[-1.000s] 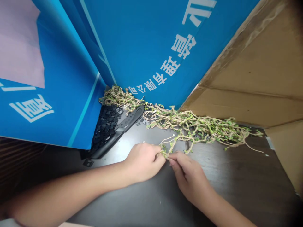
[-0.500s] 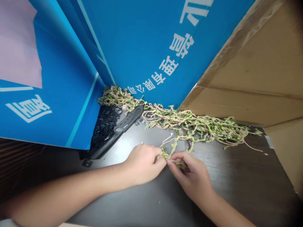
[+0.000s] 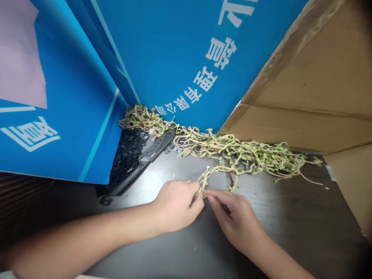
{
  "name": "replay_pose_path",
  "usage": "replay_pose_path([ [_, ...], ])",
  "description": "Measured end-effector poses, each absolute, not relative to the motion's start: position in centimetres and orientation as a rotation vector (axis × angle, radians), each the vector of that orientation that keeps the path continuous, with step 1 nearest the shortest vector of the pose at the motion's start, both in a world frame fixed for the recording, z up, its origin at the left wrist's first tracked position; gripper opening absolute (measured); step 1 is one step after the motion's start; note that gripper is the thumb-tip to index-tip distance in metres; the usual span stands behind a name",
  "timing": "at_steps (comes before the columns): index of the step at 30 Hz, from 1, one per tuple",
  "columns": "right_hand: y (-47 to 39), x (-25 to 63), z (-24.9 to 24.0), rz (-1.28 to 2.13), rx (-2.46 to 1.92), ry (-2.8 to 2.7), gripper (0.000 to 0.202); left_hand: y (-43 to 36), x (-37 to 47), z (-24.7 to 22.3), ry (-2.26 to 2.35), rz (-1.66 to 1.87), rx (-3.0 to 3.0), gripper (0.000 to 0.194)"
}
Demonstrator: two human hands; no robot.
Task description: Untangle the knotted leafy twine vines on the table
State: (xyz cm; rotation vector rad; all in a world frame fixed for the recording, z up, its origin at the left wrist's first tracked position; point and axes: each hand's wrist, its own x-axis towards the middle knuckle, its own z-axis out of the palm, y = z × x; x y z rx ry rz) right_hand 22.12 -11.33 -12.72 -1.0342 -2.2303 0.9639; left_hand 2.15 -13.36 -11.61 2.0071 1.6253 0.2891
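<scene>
My left hand (image 3: 180,201) is closed on a strand of leafy twine (image 3: 213,170), beige cord with small green leaves along it. Thumb and forefinger of my right hand (image 3: 232,211) pinch together at the same strand, right beside the left fingertips. What exactly lies between the right fingertips is too small to make out. From my hands the strand curves back toward a tangled heap of the same twine (image 3: 247,155), which lies along the foot of the upright panels. Another clump of it (image 3: 145,118) sits in the corner to the left.
A black dustpan-like tray (image 3: 133,174) with a grey handle part holds many small black pieces (image 3: 124,149). Blue panels with white characters (image 3: 174,58) stand behind and left. Brown cardboard (image 3: 305,89) walls the right side. A small black piece (image 3: 106,200) lies on the dark table (image 3: 162,252).
The right fingertips have closed in on the strand by my left hand, and the twine end that hung in the right palm no longer shows. The view has shifted slightly.
</scene>
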Motion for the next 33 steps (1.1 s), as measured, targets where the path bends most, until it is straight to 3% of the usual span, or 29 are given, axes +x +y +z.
replay_pose_path([
  [12,-12.0,22.1,-14.0,0.335,-1.146,-2.427,0.016,-13.2,2.5,-12.0,1.671,0.239,2.066,0.013],
  [18,-11.0,22.3,-12.9,1.250,-1.193,-2.167,0.027,-13.0,2.3,-12.3,1.654,0.212,2.192,0.016],
  [21,-10.0,23.0,-12.2,1.537,-1.159,-2.117,0.032,-12.9,2.0,-12.2,1.581,0.218,2.237,0.017],
  [28,-8.6,24.5,-10.6,1.660,-1.022,-2.328,0.036,-12.5,1.3,-11.9,1.285,0.226,2.387,0.021],
  [33,-9.2,24.2,-10.7,1.493,-1.066,-2.432,0.031,-13.0,1.8,-12.1,1.418,0.184,2.400,0.021],
])
